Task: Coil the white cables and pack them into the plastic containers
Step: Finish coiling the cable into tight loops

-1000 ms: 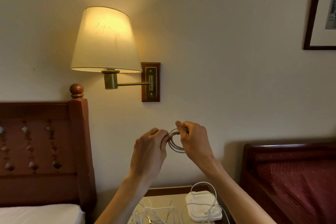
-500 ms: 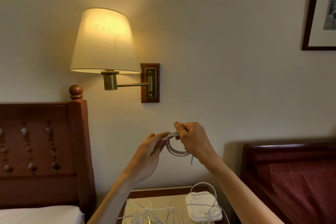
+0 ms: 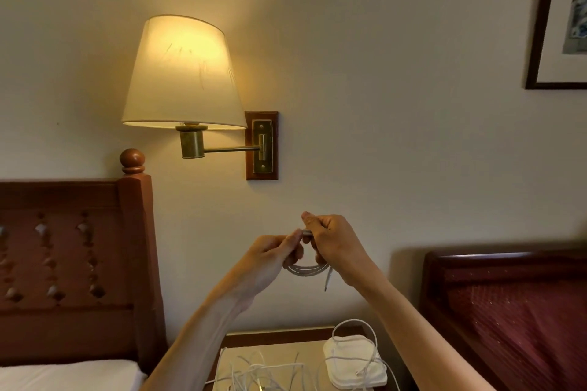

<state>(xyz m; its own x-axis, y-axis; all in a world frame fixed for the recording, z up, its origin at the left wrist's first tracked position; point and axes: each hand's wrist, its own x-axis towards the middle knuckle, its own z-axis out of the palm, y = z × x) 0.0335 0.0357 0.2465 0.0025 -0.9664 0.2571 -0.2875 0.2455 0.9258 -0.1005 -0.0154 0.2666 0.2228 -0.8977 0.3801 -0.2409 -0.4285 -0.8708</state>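
Both hands, left hand (image 3: pixel 270 259) and right hand (image 3: pixel 333 247), curled tight, pinching the white cable (image 3: pixel 306 270) coil. Probably light, bendy and springy. Best pinched where loops cross

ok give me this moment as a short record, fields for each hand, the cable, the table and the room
left hand: pinches the coil's top strand
right hand: grips the coil from the other side
coil: white cable in a small loop, held in the air in front of the wall, one plug end hanging free
table: loose white cables on it, stacked white containers at its right with a cable draped over them
room: lit wall lamp, wooden headboard at left, second bed at right
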